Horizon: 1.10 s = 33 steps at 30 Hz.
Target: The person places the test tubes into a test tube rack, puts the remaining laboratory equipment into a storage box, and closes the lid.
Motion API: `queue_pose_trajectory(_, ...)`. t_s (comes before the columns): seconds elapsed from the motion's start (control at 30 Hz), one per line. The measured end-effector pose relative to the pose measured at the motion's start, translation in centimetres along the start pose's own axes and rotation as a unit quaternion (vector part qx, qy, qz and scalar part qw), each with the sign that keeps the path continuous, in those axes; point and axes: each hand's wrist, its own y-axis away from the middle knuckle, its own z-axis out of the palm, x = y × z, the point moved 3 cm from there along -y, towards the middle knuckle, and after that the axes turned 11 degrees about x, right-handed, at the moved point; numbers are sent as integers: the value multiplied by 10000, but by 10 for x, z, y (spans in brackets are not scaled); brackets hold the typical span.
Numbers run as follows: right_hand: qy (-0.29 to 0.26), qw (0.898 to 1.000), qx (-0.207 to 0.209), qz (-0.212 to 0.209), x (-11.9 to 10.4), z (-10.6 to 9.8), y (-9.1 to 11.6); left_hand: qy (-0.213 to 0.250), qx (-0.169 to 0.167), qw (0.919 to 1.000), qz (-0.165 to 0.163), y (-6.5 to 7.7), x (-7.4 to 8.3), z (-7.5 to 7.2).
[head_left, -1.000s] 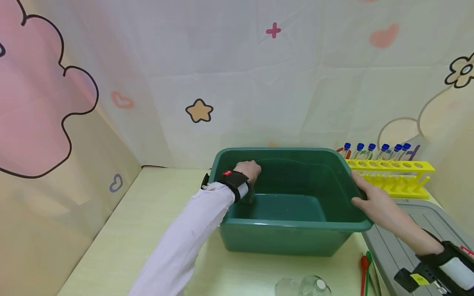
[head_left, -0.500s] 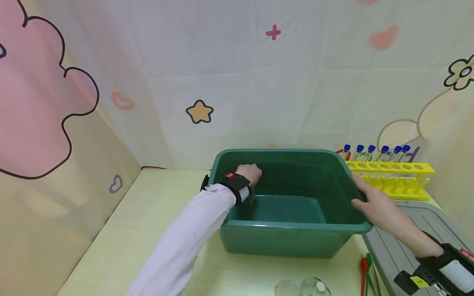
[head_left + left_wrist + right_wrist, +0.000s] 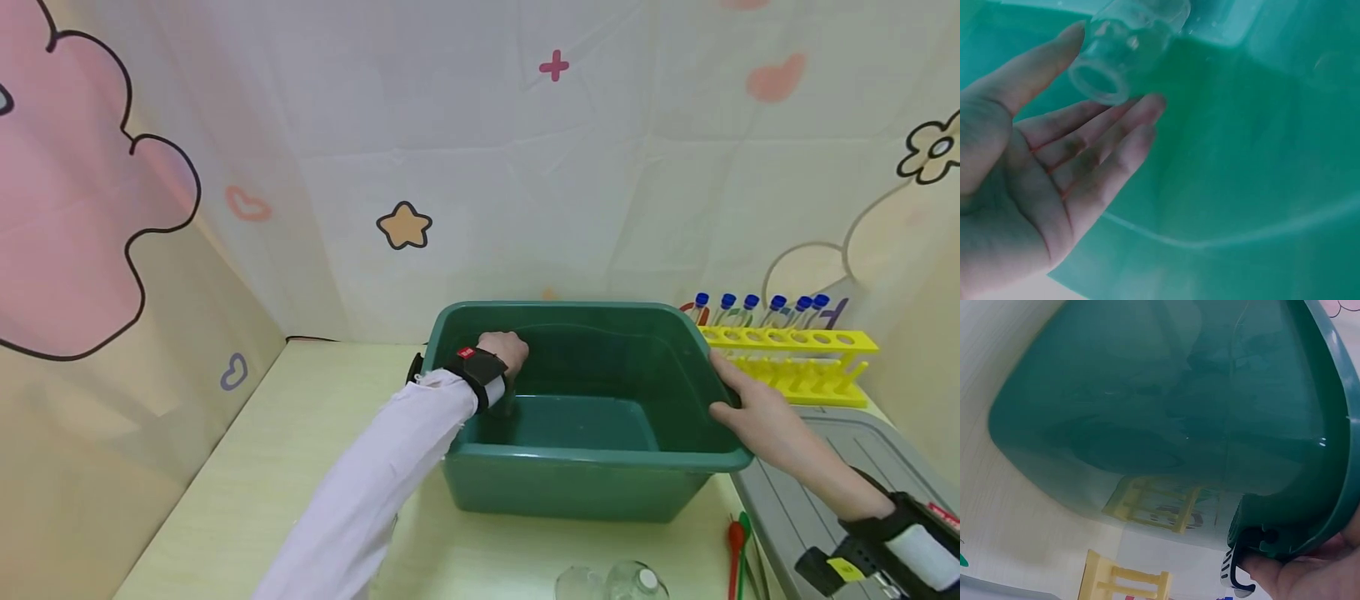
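Your left hand (image 3: 504, 348) sits at about nine o'clock inside the green plastic tub (image 3: 592, 508), wrist dipped below the rim near the left wall. Compared with a second ago it has barely moved; it dropped a touch half a second back and has stayed there since. The left wrist view shows why: the fingers (image 3: 1094, 147) lie long and relaxed, and a small clear glass bottle (image 3: 1124, 47) rests against their tips with the thumb alongside it, mouth turned toward the camera, all tinted green as if under the water in the tub. Whether thumb and fingertips truly pinch the bottle or only steady it I cannot tell from this angle. My reading is that you are rinsing or filling the bottle and holding it in place, since nothing about the hold has shifted.

At three o'clock, your right hand (image 3: 757, 412) holds the tub's right rim, fingers curled under the lip and thumb lying along the top; the right wrist view shows the fingertips (image 3: 1272, 575) tucked beneath the moulded handle. It too is where it was a second ago, and the tub has not slid on the pale table (image 3: 300, 433).

Beyond the tub at two o'clock stands the yellow test-tube rack (image 3: 795, 354) with blue-capped tubes. At five o'clock lie a grey lid (image 3: 810, 500), a red and green utensil (image 3: 738, 542) and more clear glassware (image 3: 611, 582) at the near edge.
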Motion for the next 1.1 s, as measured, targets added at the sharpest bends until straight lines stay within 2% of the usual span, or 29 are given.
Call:
queue_pose_trajectory(0.17, 68, 10000, -43, 43, -1, 0, -1, -42, 185, 9998, 24, 11, -3, -17)
queue_pose_trajectory(0.33, 155, 9999, -34, 8, 0, 0, -1, -117, 324, 9992, 213, 21, -7, -43)
queue_pose_trajectory(0.53, 166, 9998, -39, 49, 1, 0, -1, 261, 354, 9980, 450, 31, -16, -76)
queue_pose_trajectory(0.73, 172, 9998, -26, -3, -1, 1, -1, 691, 662, 9947, 384, 56, -34, -94)
queue_pose_trajectory(0.97, 187, 9998, -23, -40, 0, 1, -1, 610, 951, 9933, 239, 88, -64, -111)
queue_pose_trajectory(1.1, 224, 9997, -33, -64, 2, -1, -2, 768, 1124, 9906, 101, 106, -86, -114)
